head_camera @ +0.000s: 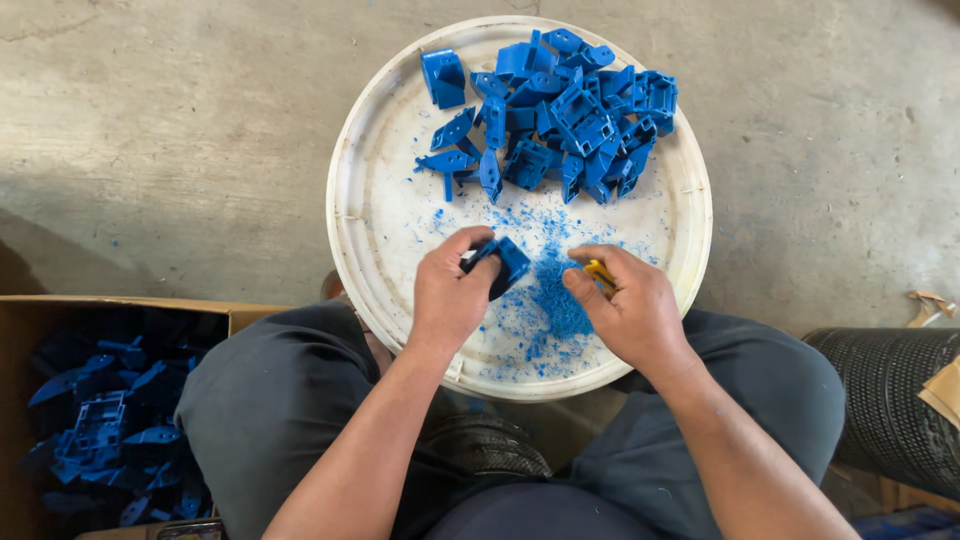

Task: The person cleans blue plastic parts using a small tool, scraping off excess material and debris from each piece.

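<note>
Far left, an open brown cardboard box (pixel 60 310) sat on the concrete floor (pixel 180 130), holding a shadowed heap of blue moulded plastic brackets (pixel 100 440), apparently the same kind as those on the work surface. Between the person's knees lay a round white plastic lid (pixel 370 220), used as a tray. The left hand (pixel 450 295) was closed around one blue moulded plastic part (pixel 505 265), thumb and fingertips pinching it just above the lid's near half, tilted toward the other hand. Directly under and beside it lay a drift of fine blue plastic shavings (pixel 555 300), thickest between the two hands. The right hand (pixel 625 305) was curled shut on a small yellow-handled tool (pixel 600 272); its working end was hidden by the fingers, so blade or scraper could not be told. At the lid's far side sat a pile of loose blue plastic parts (pixel 570 115). Far right, a dark ribbed cylinder (pixel 885 400) lay at the frame's edge. Judged step: trimming flash from the held part. The next move probably called for a steady pinch and the tool edge drawn clear of the left thumb.
</note>
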